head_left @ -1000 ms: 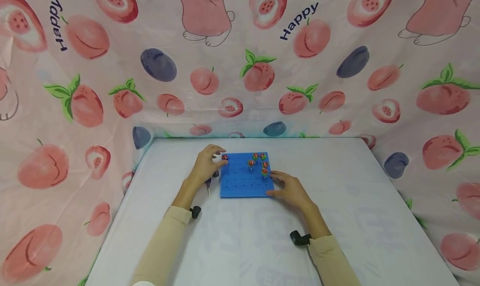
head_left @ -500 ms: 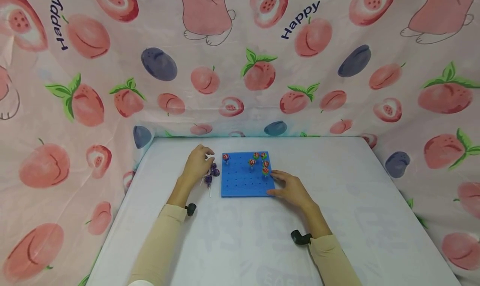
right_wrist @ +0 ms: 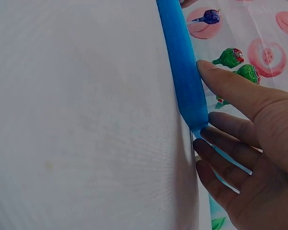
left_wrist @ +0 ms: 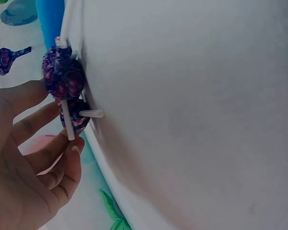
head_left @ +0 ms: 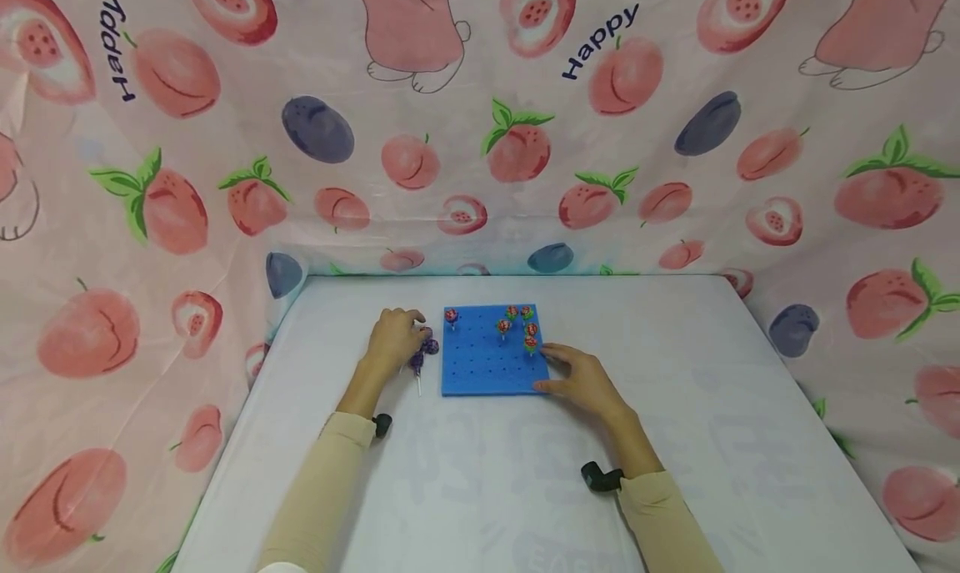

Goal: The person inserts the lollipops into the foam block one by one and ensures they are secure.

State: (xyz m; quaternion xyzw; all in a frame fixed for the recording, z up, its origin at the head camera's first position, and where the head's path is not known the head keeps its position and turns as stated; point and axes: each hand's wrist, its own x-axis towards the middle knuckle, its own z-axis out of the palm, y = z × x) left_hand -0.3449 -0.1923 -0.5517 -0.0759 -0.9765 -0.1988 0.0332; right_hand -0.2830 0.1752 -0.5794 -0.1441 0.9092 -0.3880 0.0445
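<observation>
Blue board lies on the worktop near its far edge. Left hand at loose purple lollipops beside the board's left edge; fingers bent round them, but cannot tell whether its grip grasps one. Right hand: grip slack, thumb at the board's near right corner, fingers touching its right edge. Upright in board: single purple lollipop at far left corner, five green lollipops toward far right corner.
</observation>
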